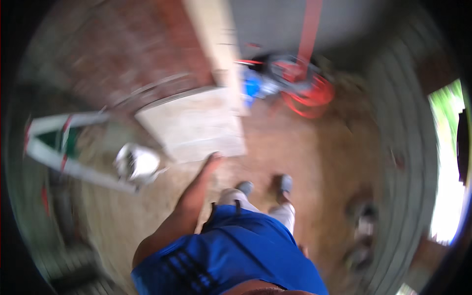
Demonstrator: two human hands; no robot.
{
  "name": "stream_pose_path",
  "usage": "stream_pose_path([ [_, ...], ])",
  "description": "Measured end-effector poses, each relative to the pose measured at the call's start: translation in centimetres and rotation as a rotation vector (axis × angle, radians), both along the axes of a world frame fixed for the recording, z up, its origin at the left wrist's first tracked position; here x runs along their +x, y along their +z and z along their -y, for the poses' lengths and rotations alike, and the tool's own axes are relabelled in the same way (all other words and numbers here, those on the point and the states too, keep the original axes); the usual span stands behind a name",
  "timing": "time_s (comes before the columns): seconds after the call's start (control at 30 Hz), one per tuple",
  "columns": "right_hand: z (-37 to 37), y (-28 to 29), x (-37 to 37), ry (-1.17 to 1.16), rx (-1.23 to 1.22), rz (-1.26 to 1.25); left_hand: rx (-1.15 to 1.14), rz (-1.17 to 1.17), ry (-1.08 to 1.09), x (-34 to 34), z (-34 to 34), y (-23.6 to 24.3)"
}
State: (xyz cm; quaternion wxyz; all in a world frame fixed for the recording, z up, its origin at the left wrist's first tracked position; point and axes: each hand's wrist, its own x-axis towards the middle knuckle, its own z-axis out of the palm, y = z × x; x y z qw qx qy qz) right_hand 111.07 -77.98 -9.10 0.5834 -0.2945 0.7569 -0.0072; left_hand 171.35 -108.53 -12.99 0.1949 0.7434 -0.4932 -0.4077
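Observation:
My left arm reaches forward, and my left hand (pixel 214 161) is at the lower edge of a pale flat board (pixel 199 125). Motion blur smears its fingers, so whether it touches or grips the board cannot be made out. Only a sliver of my right hand (pixel 304 250) shows beside my blue shirt, low at my right side. Its fingers are hidden.
A white frame (pixel 83 176) and a shiny silver container (pixel 139 162) stand at left. Red hose-like coils (pixel 314 98) and a blue item (pixel 251 84) lie ahead by the grey wall. Blurred objects (pixel 365 226) sit at right beside the plank wall (pixel 410 147).

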Motion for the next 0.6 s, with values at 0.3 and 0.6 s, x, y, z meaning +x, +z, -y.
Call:
stream_pose_path([
  [0.3, 35.2, 0.4, -7.9, 0.162, -0.021, 0.071, 0.008, 0.320, 0.323, -6.0, -17.1, 7.2],
  [0.6, 49.2, -0.9, -4.3, 0.195, -0.077, 0.198, 0.812, 0.272, 1.003, -19.7, -48.5, 7.9],
])
